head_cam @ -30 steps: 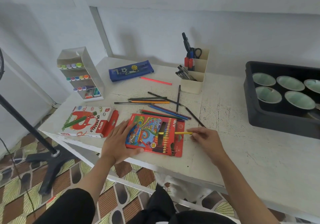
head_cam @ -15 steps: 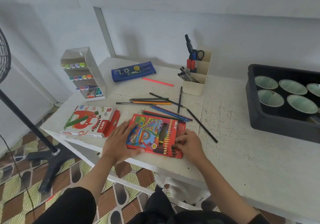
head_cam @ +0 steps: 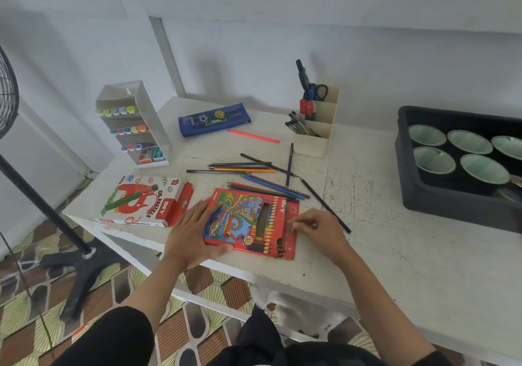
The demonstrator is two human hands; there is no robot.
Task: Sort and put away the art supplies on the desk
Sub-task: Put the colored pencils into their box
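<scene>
Box (head_cam: 245, 216): flat glossy cardboard rectangle, left hand (head_cam: 188, 233) pressing.

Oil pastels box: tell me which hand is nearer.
Left. The left hand rests just right of the oil pastels box, on the pencil box; the right hand is at its far end.

Home study corner: white desk (head_cam: 381, 238), marker rack (head_cam: 132, 122), tiled floor (head_cam: 34, 323).
</scene>
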